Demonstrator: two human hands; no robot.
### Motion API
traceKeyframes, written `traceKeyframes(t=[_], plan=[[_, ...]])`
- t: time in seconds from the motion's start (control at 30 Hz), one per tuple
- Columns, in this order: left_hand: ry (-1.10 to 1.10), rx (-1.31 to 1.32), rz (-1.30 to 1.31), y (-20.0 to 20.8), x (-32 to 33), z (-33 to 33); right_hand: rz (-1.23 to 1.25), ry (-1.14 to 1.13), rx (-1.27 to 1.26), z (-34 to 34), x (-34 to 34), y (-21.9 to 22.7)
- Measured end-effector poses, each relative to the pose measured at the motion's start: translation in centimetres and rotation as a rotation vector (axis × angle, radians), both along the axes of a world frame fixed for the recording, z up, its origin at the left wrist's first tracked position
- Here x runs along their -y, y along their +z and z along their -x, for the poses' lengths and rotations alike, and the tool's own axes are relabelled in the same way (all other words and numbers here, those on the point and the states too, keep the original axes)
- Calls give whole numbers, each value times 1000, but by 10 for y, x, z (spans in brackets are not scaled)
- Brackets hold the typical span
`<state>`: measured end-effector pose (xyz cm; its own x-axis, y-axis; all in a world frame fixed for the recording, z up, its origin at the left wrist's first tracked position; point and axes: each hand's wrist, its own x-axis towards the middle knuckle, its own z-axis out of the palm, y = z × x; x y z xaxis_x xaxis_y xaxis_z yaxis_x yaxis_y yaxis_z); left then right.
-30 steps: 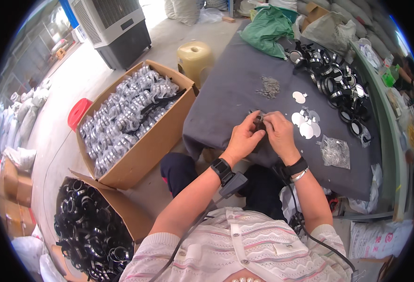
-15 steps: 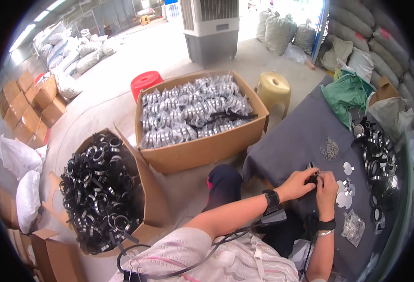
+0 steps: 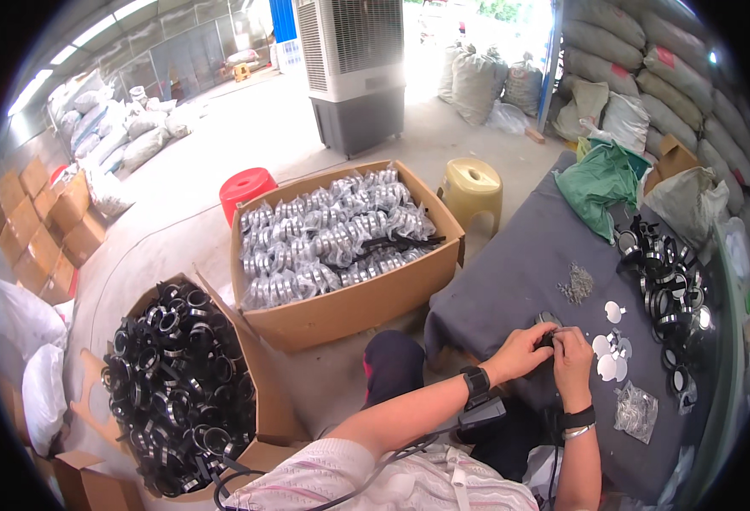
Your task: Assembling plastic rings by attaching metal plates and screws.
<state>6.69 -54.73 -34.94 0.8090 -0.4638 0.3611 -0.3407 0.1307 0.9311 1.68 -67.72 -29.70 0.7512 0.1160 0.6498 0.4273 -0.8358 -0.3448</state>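
Leftmost, an open carton of loose black rings (image 3: 179, 383); right of it, a larger carton of bagged rings (image 3: 341, 234). Right again, the grey-covered table (image 3: 511, 272). At its near edge, the left hand (image 3: 524, 351) and right hand (image 3: 572, 351) meet, fingers pressed together and pinching a small black ring part (image 3: 549, 338) between them. Just right of the hands lie silvery discs (image 3: 606, 358); farther right, a heap of black rings (image 3: 669, 289). Step judged: fitting a piece into the held part. Next calls for a steady, aligned press.
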Motion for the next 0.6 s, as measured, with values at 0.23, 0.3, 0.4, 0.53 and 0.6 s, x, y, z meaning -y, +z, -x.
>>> traceKeyframes(t=[0.23,0.3,0.4,0.53,0.6], plan=[[-6,-41,-127,-3,-1,4,0,14,10,2,5,-7],[-1,-28,-36,-10,0,9,95,6,44,6,2,-7],[-21,-32,55,-9,1,12,158,-20,51,11,2,-9],[-74,-80,-132,0,2,12,90,-20,-19,12,11,-2],[-5,23,-73,3,4,8,125,27,-34,9,14,-2]])
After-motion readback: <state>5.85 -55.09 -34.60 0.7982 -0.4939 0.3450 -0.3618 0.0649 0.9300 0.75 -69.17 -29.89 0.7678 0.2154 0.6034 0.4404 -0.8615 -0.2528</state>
